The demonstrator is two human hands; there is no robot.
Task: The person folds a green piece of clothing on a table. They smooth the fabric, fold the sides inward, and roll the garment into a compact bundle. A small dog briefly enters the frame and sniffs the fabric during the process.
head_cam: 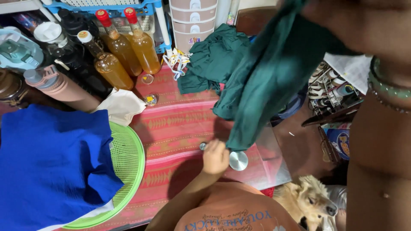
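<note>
Red woven tablecloth (180,124) lies beneath a dark green garment (265,85) that hangs lengthwise from the raised right hand (342,21), which grips its top. At its lower end, nearer the table, the left hand (216,156) is clenched on the bottom corner.

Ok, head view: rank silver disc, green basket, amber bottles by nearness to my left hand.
1. Silver disc, just right of the left hand gripping the dark green cloth.
2. Green basket, to its left.
3. Amber bottles, far back left.
</note>
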